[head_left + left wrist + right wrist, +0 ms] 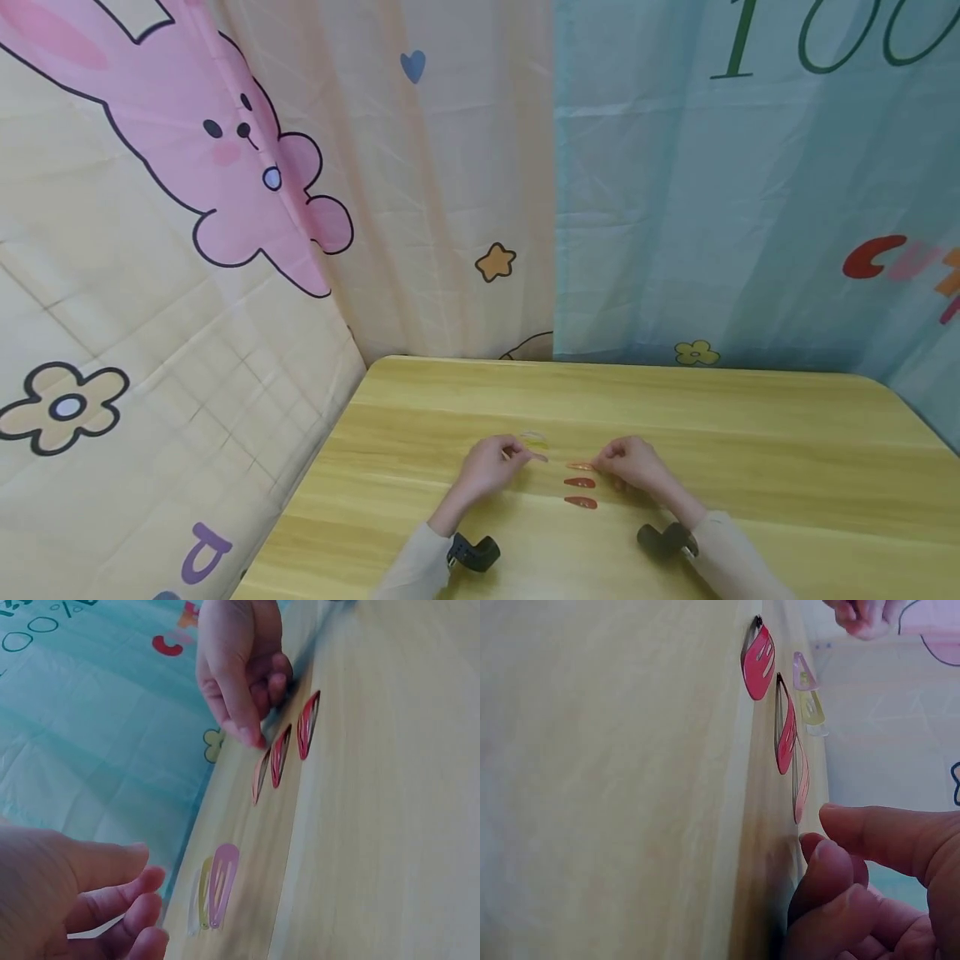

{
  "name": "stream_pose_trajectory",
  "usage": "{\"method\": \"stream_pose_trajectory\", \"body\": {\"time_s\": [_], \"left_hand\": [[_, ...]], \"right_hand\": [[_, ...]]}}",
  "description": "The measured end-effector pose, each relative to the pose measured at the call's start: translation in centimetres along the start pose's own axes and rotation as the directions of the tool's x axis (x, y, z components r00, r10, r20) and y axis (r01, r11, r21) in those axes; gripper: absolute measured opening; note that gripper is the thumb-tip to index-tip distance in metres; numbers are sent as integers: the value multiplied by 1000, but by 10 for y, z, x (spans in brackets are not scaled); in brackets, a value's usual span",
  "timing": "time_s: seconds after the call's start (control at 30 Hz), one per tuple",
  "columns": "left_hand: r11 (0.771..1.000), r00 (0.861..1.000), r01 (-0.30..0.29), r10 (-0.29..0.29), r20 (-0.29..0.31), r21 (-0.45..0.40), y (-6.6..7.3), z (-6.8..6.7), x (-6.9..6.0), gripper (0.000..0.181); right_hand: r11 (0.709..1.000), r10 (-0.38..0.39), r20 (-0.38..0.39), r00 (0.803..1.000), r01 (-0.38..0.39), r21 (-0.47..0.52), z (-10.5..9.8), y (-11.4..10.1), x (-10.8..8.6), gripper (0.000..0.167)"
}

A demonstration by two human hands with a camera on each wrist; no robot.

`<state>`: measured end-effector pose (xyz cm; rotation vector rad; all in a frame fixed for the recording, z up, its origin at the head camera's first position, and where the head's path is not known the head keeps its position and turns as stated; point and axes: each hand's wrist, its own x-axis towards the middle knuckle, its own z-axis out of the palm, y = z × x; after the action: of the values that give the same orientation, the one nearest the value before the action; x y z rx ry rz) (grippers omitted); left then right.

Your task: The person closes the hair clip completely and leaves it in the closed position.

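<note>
My left hand (pixel 491 467) is beside a pink clip (pixel 225 885), which lies on the table with a yellow clip (pixel 204 892) and a pale clear one (pixel 193 904). The left wrist view shows its thumb and fingertips slightly apart, holding nothing. My right hand (pixel 637 465) is low at the outer end of an orange-pink clip (pixel 580 467); in the right wrist view its thumb and forefinger are separated by a gap. Whether they touch the clip I cannot tell. Two red clips (pixel 580 482) (pixel 581 502) lie nearer me in the same column.
The light wooden table (pixel 750 467) extends around both hands. Patterned cloth (pixel 450 167) hangs behind its far edge and along the left side. A dark wrist device (pixel 474 553) is on the left wrist and another (pixel 666 542) on the right.
</note>
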<state>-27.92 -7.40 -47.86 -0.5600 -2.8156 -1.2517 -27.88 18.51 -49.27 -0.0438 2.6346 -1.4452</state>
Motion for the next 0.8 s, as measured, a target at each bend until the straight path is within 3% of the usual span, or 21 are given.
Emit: {"method": "stream_pose_trajectory", "body": {"time_s": [0.1, 0.3, 0.8], "left_hand": [[994, 998, -15, 21, -58, 112, -1, 0, 6, 14], [973, 994, 14, 12, -113, 232, -7, 5, 9, 17], [972, 994, 34, -9, -107, 231, -20, 22, 12, 23]], "right_hand": [[1000, -21, 1, 1000, 21, 17, -3, -2, -3, 10], [996, -67, 26, 997, 65, 63, -5, 1, -9, 13], [989, -110, 24, 994, 107, 99, -5, 4, -14, 16]]}}
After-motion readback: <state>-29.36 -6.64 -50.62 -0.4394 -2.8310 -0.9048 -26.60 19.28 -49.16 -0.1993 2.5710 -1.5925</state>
